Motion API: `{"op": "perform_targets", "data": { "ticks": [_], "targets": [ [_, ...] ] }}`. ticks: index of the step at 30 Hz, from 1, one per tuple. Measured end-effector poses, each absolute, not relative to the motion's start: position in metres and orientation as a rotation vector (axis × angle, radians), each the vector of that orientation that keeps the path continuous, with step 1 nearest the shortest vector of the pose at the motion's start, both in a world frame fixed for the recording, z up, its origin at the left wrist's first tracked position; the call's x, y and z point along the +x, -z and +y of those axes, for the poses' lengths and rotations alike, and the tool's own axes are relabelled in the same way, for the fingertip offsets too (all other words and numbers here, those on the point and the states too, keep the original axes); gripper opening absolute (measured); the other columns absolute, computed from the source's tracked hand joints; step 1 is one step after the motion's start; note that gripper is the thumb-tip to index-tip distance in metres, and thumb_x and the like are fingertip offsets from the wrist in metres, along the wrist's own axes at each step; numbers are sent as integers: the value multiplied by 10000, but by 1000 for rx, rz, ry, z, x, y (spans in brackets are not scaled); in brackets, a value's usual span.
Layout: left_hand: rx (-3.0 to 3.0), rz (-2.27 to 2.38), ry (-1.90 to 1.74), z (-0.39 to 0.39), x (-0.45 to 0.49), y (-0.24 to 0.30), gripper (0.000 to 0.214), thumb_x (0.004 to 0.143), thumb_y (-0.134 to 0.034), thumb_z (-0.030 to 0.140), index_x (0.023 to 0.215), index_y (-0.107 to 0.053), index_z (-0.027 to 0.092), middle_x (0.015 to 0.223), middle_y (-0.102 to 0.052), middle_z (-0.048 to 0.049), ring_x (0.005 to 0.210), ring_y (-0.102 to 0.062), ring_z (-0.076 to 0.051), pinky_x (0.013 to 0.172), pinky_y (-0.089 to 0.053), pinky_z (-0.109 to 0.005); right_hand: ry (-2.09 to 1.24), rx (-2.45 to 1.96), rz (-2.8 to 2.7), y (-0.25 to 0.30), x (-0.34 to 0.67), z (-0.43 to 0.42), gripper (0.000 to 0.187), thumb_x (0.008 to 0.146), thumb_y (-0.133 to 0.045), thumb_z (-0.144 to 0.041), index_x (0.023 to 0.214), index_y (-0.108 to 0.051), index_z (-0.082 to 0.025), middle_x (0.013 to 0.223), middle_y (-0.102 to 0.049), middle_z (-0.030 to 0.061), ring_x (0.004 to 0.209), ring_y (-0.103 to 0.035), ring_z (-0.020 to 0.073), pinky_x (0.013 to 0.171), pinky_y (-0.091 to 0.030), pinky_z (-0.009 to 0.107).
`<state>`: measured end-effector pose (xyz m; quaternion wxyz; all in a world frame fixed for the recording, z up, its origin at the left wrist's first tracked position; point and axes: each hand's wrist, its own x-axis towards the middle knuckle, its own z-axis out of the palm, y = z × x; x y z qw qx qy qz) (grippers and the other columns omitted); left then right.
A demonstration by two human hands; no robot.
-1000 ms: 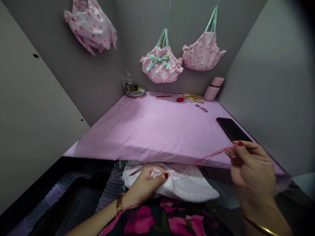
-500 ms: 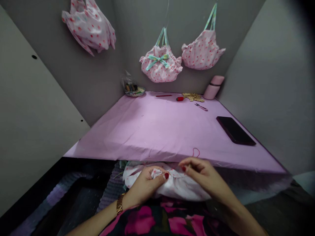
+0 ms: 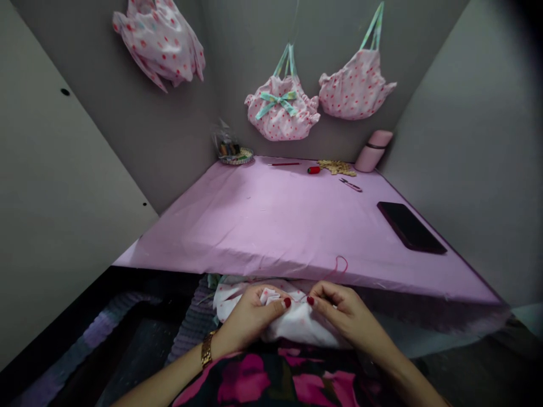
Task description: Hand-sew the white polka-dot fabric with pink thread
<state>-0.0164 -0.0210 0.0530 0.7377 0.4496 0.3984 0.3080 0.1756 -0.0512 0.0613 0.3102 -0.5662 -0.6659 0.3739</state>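
Note:
Pale cloth with small red dots (image 3: 302, 323) is bunched in my lap, just below the table's front edge. My left hand (image 3: 258, 311) is closed on a gathered fold of it, thumb pressed on top. Close by on the right, my right hand (image 3: 339, 308) is pinched at the same cloth, fingertips a short gap from my left thumb. Whatever is in that pinch is too small to make out. A loop of red thread (image 3: 341, 263) lies over the table edge just beyond my right hand.
On the pink-covered table (image 3: 271, 217) are a phone (image 3: 410, 227), thread snips (image 3: 350, 185), a red thread spool (image 3: 314, 170), a thin red stick (image 3: 284, 164), a beige heap (image 3: 337, 167), a pink bottle (image 3: 374, 151) and a small basket (image 3: 236, 156). Dotted garments (image 3: 283, 116) hang behind.
My right hand has come down and left, closer to my left thumb and the cloth. My left hand keeps its hold. The view has shifted slightly.

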Motion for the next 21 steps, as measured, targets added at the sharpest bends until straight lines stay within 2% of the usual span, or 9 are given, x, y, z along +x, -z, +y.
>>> {"op": "perform_targets", "data": {
  "ticks": [3, 6, 13, 21],
  "targets": [
    [985, 894, -698, -21, -18, -54, 180, 660, -662, 301, 714, -636, 131, 628, -598, 1, 572, -482, -99, 558, -354, -205, -785, -1510, -1778, -68, 170, -56, 189, 887, -369, -287, 795, -490, -174, 649, -489, -7, 592, -457, 124, 546, -358, 214],
    [986, 905, -707, -21, -17, -54, 176, 660, -662, 293, 721, -635, 130, 643, -601, -2, 581, -490, -102, 562, -363, -207, -691, -1430, -1869, -76, 165, -62, 194, 897, -346, -222, 793, -503, -180, 689, -525, 4, 640, -501, 127, 592, -378, 216],
    [1012, 899, -691, -21, -17, -54, 178, 665, -657, 295, 740, -642, 135, 666, -608, -5, 600, -501, -105, 577, -380, -209, -773, -1339, -1964, -79, 163, -66, 218, 875, -413, -177, 889, -627, -217, 797, -657, 3, 739, -607, 121, 651, -430, 194],
    [1054, 923, -681, -21, -17, -56, 195, 666, -649, 309, 743, -645, 130, 681, -619, -21, 617, -512, -118, 586, -387, -219, -777, -1323, -1953, -77, 162, -66, 266, 865, -432, -180, 997, -654, -241, 893, -688, 17, 795, -630, 141, 690, -466, 219]
  ]
}}
